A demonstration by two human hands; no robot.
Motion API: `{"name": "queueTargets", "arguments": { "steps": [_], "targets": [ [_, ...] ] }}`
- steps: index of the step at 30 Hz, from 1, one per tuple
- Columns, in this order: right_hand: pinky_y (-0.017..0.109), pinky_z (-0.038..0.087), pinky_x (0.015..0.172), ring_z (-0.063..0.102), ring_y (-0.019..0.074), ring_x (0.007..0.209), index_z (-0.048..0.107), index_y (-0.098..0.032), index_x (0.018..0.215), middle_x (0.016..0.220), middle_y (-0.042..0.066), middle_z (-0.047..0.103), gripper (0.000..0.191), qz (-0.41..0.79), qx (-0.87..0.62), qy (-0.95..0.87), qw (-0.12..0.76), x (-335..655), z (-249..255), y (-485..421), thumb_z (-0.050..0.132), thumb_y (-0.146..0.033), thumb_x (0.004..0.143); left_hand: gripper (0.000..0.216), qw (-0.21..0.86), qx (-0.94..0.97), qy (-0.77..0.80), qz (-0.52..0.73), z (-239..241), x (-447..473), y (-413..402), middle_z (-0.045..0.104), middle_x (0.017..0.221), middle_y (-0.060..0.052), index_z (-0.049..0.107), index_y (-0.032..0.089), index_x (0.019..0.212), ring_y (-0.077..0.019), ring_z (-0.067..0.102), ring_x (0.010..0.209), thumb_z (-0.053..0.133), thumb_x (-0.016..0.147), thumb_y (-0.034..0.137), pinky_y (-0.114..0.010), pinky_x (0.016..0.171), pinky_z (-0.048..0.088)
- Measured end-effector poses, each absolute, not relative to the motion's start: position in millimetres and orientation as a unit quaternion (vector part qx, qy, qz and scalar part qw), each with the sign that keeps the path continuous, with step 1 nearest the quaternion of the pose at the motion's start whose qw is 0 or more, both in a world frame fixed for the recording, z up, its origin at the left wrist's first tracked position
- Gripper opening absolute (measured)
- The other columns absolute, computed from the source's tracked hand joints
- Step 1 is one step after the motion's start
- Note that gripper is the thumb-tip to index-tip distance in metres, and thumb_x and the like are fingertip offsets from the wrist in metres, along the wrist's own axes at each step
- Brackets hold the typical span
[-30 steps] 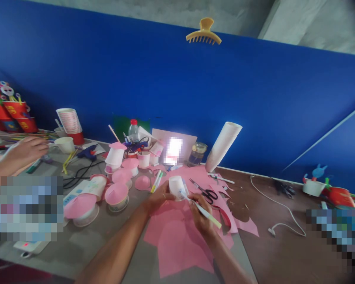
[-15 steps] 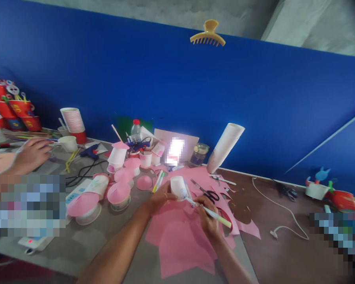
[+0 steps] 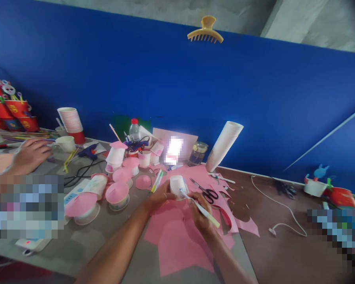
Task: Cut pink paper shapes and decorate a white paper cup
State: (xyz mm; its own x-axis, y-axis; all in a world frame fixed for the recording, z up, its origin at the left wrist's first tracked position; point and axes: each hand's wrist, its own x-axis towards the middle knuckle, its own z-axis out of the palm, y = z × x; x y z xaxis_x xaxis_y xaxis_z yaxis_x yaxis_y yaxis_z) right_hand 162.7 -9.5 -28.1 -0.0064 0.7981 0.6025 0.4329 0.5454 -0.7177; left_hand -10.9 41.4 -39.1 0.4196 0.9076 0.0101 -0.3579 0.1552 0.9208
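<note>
My left hand (image 3: 158,198) is closed round a small white paper cup (image 3: 177,185), holding it on its side above the table. My right hand (image 3: 201,215) grips a pale green marker pen (image 3: 201,208) whose tip touches the cup's side. Both hands hover over sheets of pink paper (image 3: 180,240) spread on the grey table (image 3: 85,244). Black-handled scissors (image 3: 208,193) lie just beyond my right hand.
Pink-topped paper cups (image 3: 116,194) cluster at the left, beside a glue gun (image 3: 88,150) and cables. A leaning stack of white cups (image 3: 223,146) rests against the blue wall. Another person's hand (image 3: 29,154) lies at far left. A white cable (image 3: 281,213) runs on the right.
The pen's tip has shifted slightly along the cup while my left hand keeps holding it. The view has wobbled a little; the other person's hand barely moved.
</note>
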Motion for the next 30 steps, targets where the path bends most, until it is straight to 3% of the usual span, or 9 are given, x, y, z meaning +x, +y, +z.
{"name": "queueTargets", "arguments": {
  "steps": [12,19,26,30],
  "targets": [
    [0.027,0.043,0.058,0.055,0.0160,0.064,0.060,-0.020,0.079,0.068,0.001,0.060,0.012,0.155,-0.446,-0.708,0.526,172,-27,-12,0.048,-0.021,0.079,0.057,0.712,0.445,0.276,0.468,-37,-11,41,0.063,0.101,-0.007,0.055,0.017,0.113,-0.0214,0.056,0.092,0.067,0.058,0.007,-0.032,0.081,0.040],
    [0.027,0.041,0.053,0.052,0.0149,0.058,0.060,-0.019,0.074,0.067,0.001,0.059,0.011,0.177,-0.440,-0.698,0.537,175,-25,-13,0.051,-0.025,0.079,0.058,0.704,0.456,0.295,0.459,-40,-12,43,0.062,0.097,-0.005,0.055,0.017,0.113,-0.0187,0.055,0.085,0.064,0.057,0.005,-0.029,0.074,0.040],
    [0.029,0.047,0.059,0.057,0.0165,0.066,0.056,-0.018,0.103,0.074,0.003,0.062,0.027,0.233,-0.469,-0.576,0.628,170,-17,-13,0.040,-0.036,0.090,0.063,0.724,0.452,0.255,0.455,-35,-12,42,0.062,0.104,-0.007,0.053,0.019,0.119,-0.0218,0.056,0.093,0.062,0.058,0.006,-0.032,0.079,0.039],
    [0.031,0.048,0.059,0.057,0.0163,0.061,0.054,-0.017,0.111,0.065,0.001,0.060,0.032,0.203,-0.479,-0.601,0.606,166,-21,-12,0.036,-0.036,0.093,0.057,0.732,0.447,0.232,0.459,-30,-11,39,0.063,0.104,-0.007,0.054,0.019,0.118,-0.0228,0.056,0.096,0.062,0.062,0.010,-0.032,0.082,0.038]
  ]
}}
